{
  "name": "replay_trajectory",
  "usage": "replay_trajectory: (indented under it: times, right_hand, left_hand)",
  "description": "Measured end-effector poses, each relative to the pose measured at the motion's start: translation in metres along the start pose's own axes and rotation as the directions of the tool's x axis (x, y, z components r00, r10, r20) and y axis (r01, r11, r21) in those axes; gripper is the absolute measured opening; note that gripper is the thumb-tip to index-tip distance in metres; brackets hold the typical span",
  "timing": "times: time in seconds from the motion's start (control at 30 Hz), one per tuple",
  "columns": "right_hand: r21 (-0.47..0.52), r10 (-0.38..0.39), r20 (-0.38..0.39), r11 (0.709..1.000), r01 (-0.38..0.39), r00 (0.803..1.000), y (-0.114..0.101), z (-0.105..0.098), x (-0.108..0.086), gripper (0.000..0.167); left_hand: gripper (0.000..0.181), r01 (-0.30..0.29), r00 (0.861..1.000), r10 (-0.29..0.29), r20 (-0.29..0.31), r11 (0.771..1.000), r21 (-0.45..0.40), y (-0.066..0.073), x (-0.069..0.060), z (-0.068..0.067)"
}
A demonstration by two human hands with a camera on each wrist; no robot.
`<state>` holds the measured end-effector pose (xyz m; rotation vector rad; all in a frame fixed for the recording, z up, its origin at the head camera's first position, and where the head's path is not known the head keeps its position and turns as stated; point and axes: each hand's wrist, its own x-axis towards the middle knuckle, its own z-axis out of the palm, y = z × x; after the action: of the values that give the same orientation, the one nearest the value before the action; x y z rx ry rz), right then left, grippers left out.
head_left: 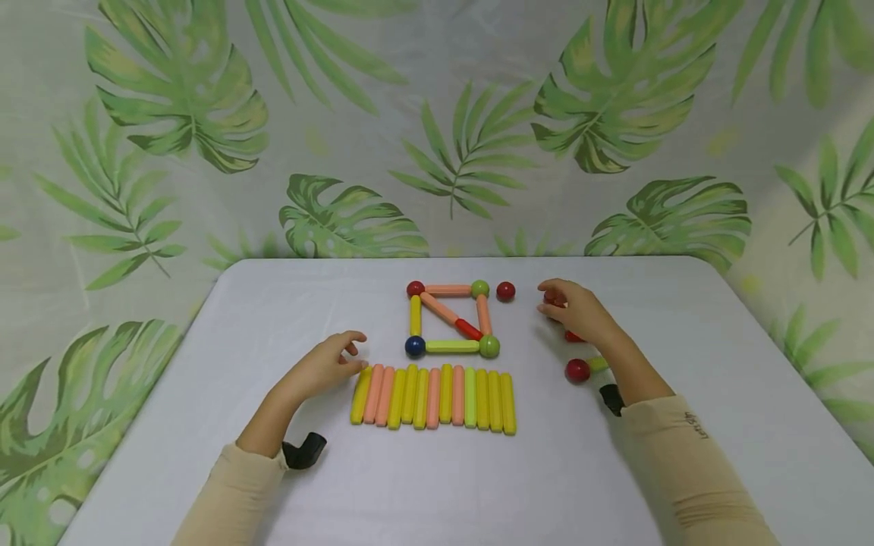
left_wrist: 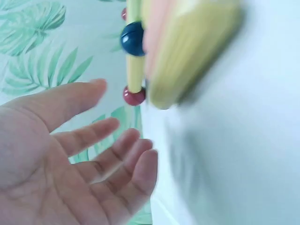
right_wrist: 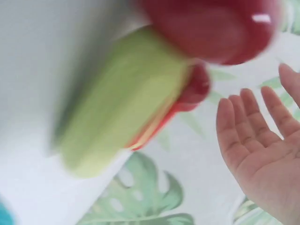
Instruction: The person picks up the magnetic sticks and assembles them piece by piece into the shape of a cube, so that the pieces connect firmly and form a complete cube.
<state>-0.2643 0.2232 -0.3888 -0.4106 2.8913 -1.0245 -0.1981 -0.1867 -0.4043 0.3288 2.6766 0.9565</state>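
My left hand (head_left: 326, 365) hovers by the left end of a row of coloured sticks (head_left: 433, 398), fingers loosely bent; the left wrist view shows its palm with nothing in it. Over the right side, my right hand (head_left: 576, 309) is at a red ball (head_left: 554, 298), partly covered by its fingers in the head view. In the right wrist view the fingers (right_wrist: 253, 117) are spread, apart from the red ball (right_wrist: 215, 28) and green stick (right_wrist: 122, 103). A square frame of sticks and balls (head_left: 448, 346) with a diagonal lies between the hands.
A loose red ball (head_left: 505, 291) lies right of the frame. Nearer the right forearm are a red ball (head_left: 577, 370) joined to a yellow-green stick (head_left: 598, 363) and a red piece (head_left: 573, 337). Behind the white table (head_left: 307, 292) hangs a leaf-print cloth (head_left: 471, 152).
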Motion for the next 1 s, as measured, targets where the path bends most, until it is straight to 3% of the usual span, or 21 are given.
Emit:
replay_trajectory:
  times: [0.13,0.23,0.4,0.53,0.63,0.7,0.77,0.83,0.93,1.0]
  right_hand:
    - [-0.012,0.075,0.065,0.997,-0.074,0.995,0.017,0.000,0.000,0.039]
    - [-0.026,0.129,0.071,0.991,-0.128,0.989,0.024,0.002,0.003,0.038]
    - [-0.081,0.166,0.084,0.984,-0.159,0.983,0.027,0.006,0.007,0.038]
    - [-0.118,0.175,0.086,0.979,-0.165,0.981,0.028,0.007,0.008,0.037]
    - [-0.132,0.178,0.086,0.977,-0.166,0.980,0.028,0.008,0.009,0.039]
    - [-0.127,0.184,0.083,0.977,-0.172,0.979,0.030,0.008,0.008,0.042]
    - [-0.113,0.181,0.074,0.979,-0.172,0.981,0.030,0.008,0.008,0.044]
    - [-0.082,0.186,0.067,0.980,-0.180,0.980,0.031,0.007,0.007,0.044]
    - [-0.040,0.191,0.065,0.981,-0.189,0.979,0.032,0.006,0.007,0.045]
    - [-0.022,0.192,0.066,0.981,-0.191,0.979,0.033,0.006,0.007,0.046]
  left_hand:
    - [0.048,0.032,0.997,-0.034,0.069,0.999,0.021,-0.004,-0.012,0.011]
    - [0.050,0.068,0.994,-0.067,0.082,0.998,-0.001,-0.001,-0.017,0.018]
    - [0.043,0.103,0.994,-0.103,0.038,0.995,0.002,0.006,-0.020,0.023]
    - [0.043,0.106,0.994,-0.107,0.010,0.994,0.019,0.009,-0.019,0.019]
    - [0.048,0.069,0.996,-0.070,-0.049,0.997,-0.018,0.012,-0.016,0.011]
    - [0.050,0.007,0.992,-0.013,-0.122,0.998,-0.055,0.015,-0.012,0.008]
    - [0.049,-0.080,0.976,0.059,-0.209,0.992,-0.094,0.019,-0.006,0.006]
    - [0.045,-0.167,0.946,0.117,-0.303,0.976,-0.142,0.024,0.001,0.008]
    - [0.042,-0.276,0.897,0.168,-0.410,0.935,-0.221,0.032,0.014,0.014]
    - [0.041,-0.326,0.877,0.183,-0.445,0.906,-0.269,0.036,0.022,0.018]
